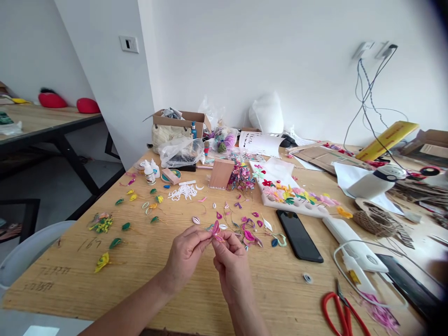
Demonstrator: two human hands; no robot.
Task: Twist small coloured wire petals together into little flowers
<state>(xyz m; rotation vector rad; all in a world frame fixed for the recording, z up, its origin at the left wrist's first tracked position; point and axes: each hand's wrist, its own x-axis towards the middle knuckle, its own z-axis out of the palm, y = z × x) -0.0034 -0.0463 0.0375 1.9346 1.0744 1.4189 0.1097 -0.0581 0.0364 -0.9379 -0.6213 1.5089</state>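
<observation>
Head view shows the left hand and the right hand both pinching a small pink petal-shaped piece between fingertips, above the near middle of the light wood-grained surface. Green leaf-shaped pieces lie to the left, while a black rectangular phone and, nearer, red-handled metal scissors lie to the right.

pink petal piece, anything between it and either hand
Nothing visible stands between the pink petal piece and either hand: the fingertips of the left hand and right hand meet at it. The loose petals, such as the magenta one, lie on the table beyond the hands.
</observation>
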